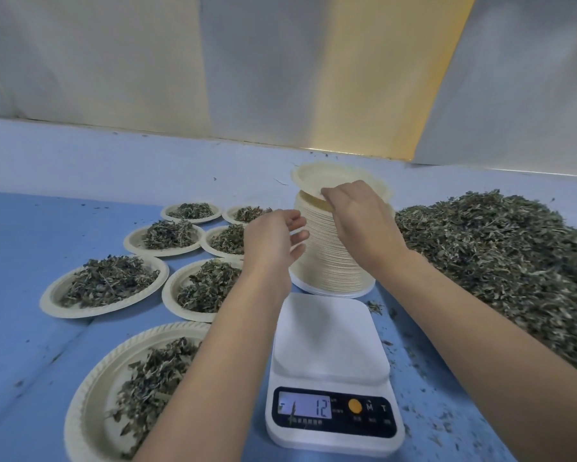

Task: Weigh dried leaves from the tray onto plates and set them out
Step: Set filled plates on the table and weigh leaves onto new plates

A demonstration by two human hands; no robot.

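Observation:
A tall stack of cream paper plates (327, 258) stands behind a white digital scale (330, 345) whose display reads 12. My right hand (363, 225) pinches the rim of the top plate (320, 176), which is tilted up off the stack. My left hand (277, 238) hovers beside the stack's left side with fingers apart, holding nothing. A big heap of dried leaves (500, 255) lies to the right. The scale's platform is bare.
Several plates filled with dried leaves sit on the blue surface at left, the nearest (137, 388) by my left forearm, others (103, 286) farther back. Loose leaf crumbs are scattered around the scale. A pale wall (280, 78) rises behind.

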